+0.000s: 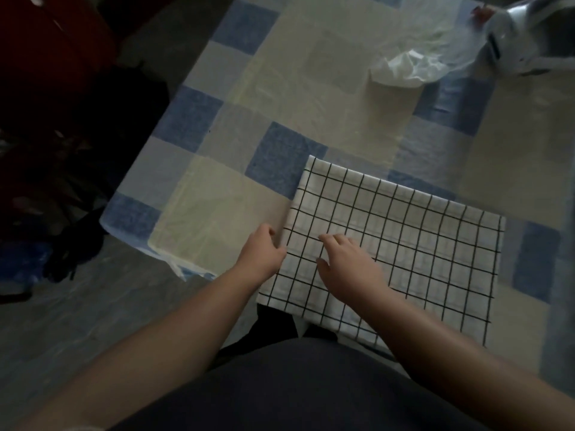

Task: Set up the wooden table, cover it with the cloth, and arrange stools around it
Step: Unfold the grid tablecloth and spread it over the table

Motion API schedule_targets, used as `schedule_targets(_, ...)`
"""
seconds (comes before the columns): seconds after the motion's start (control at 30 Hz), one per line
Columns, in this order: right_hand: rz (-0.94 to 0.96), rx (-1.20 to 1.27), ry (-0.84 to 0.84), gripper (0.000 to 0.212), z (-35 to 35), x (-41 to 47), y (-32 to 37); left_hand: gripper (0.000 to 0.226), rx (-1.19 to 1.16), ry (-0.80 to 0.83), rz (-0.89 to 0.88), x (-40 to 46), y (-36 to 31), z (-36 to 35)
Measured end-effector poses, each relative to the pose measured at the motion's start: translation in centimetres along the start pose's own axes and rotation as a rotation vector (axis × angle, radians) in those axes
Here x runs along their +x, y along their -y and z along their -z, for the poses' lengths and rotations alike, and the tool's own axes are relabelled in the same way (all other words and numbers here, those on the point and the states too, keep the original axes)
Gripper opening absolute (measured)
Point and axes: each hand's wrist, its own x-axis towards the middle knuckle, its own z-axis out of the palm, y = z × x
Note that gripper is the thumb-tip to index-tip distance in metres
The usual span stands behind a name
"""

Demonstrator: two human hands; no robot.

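A folded white cloth with a black grid pattern [413, 241] lies on a table [217, 200] that wears a blue, grey and cream checked cover under clear plastic. The folded cloth hangs a little over the near edge. My left hand [263, 251] is at the cloth's left edge with its fingers curled on that edge. My right hand [345, 262] rests on top of the cloth near its left side, fingers bent and spread, pressing on the fabric. No stool shows in the frame.
A crumpled clear plastic bag [413, 62] lies on the far part of the table. A white and dark appliance [522, 35] stands at the far right corner. Dark clutter [53, 169] fills the floor to the left. Grey floor lies below the table's left corner.
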Motion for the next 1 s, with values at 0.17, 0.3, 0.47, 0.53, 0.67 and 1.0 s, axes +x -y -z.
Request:
schedule_targets(0.17, -0.019, 0.043, 0.028, 0.05, -0.2, 0.7, 0.6, 0.048, -0.05, 0.08, 0.028, 0.6, -0.8, -0.3)
schedule_targets(0.3, 0.012, 0.126, 0.039, 0.046, 0.4, 0.2, 1.1, 0.014, -0.079, 0.092, -0.096, -0.7, -1.6, 0.4)
schedule_targets(0.47, 0.022, 0.312, 0.016, 0.029, 1.8, -0.8, 1.3, 0.011, -0.188, 0.012, -0.234, -4.3, -1.9, 0.3)
schedule_targets(0.53, 0.024, 0.435, 0.04, 0.023, 2.3, -1.6, 1.5, 0.016, -0.229, -0.012, -0.282, -6.1, -1.9, 0.0)
schedule_targets(0.67, 0.065, 0.605, 0.051, 0.009, 2.8, -3.5, 2.0, 0.009, -0.327, -0.099, -0.325, -9.7, -1.4, -0.5)
schedule_targets(1.0, 0.183, 0.597, 0.097, 0.012, 2.3, -8.3, 6.5, 0.019, -0.343, -0.334, -0.296, -17.2, 3.5, 1.7)
